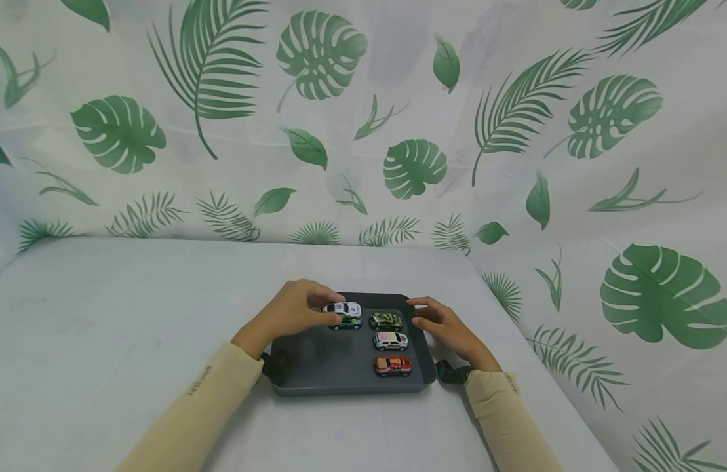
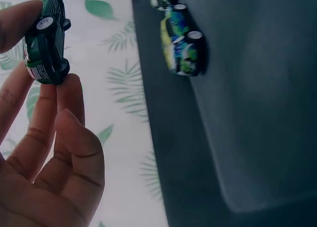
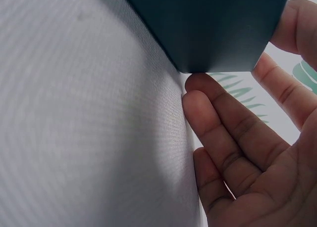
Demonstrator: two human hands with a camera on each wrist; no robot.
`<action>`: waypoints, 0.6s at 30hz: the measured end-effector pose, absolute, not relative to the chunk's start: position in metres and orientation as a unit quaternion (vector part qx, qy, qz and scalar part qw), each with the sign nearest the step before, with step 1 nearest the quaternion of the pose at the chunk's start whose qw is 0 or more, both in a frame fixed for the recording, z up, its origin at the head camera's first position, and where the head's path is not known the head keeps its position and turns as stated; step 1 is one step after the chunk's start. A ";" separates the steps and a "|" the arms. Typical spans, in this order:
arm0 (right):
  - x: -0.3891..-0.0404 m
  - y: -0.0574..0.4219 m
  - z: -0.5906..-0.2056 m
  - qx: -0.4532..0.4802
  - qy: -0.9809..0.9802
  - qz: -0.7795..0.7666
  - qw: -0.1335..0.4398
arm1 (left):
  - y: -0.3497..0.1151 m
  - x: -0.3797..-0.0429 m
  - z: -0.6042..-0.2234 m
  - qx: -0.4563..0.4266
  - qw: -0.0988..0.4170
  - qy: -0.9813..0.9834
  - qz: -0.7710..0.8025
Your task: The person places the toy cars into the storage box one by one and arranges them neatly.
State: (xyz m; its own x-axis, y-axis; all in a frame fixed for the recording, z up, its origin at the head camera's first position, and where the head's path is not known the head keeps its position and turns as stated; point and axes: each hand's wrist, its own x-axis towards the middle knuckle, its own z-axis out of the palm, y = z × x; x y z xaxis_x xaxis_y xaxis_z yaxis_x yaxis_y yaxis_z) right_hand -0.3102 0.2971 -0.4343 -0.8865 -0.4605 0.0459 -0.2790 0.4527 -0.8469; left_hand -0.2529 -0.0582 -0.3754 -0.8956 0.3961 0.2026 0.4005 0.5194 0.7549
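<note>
My left hand [image 1: 298, 306] pinches a small white toy car [image 1: 347, 308] between thumb and fingers over the back left part of a dark grey tray [image 1: 316, 367]. In the left wrist view, the held car shows its dark green underside and wheels. Just below it in the head view is a blue, green and yellow toy car [image 2: 181, 41], standing in the tray. Over at the tray's right side, my right hand [image 1: 448, 328] holds the wall near the back corner, thumb and forefinger over the rim, the other fingers outside against it.
Down the tray's right half stand a green camouflage toy car [image 1: 386, 320], a white and pink one [image 1: 391, 341] and a red one [image 1: 392, 366]. A white cloth [image 1: 133, 328] covers the table. Leaf-printed curtain [image 1: 351, 131] hangs behind and at the right.
</note>
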 end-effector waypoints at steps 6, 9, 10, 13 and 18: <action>-0.310 0.297 -0.434 -0.215 0.849 -0.474 0.091 | -0.049 -0.255 -0.380 -0.207 -0.002 -0.890 -0.405; -0.310 0.297 -0.434 -0.215 0.848 -0.475 0.091 | -0.044 -0.255 -0.381 -0.201 -0.013 -0.898 -0.392; -0.309 0.297 -0.434 -0.215 0.848 -0.476 0.092 | -0.043 -0.255 -0.381 -0.197 -0.017 -0.899 -0.390; -0.310 0.297 -0.434 -0.219 0.847 -0.476 0.094 | -0.039 -0.256 -0.383 -0.192 -0.024 -0.903 -0.385; -0.310 0.297 -0.434 -0.222 0.846 -0.476 0.095 | -0.034 -0.257 -0.387 -0.194 -0.026 -0.903 -0.381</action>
State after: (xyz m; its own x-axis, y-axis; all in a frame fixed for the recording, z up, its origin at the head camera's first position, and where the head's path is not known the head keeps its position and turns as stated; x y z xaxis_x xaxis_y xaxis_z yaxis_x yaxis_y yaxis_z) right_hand -0.3104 0.2969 -0.4342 -0.8838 -0.4651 0.0505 -0.2848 0.4492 -0.8468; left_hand -0.2568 -0.0335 -0.3874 -0.9232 0.3708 0.1007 0.3308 0.6336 0.6994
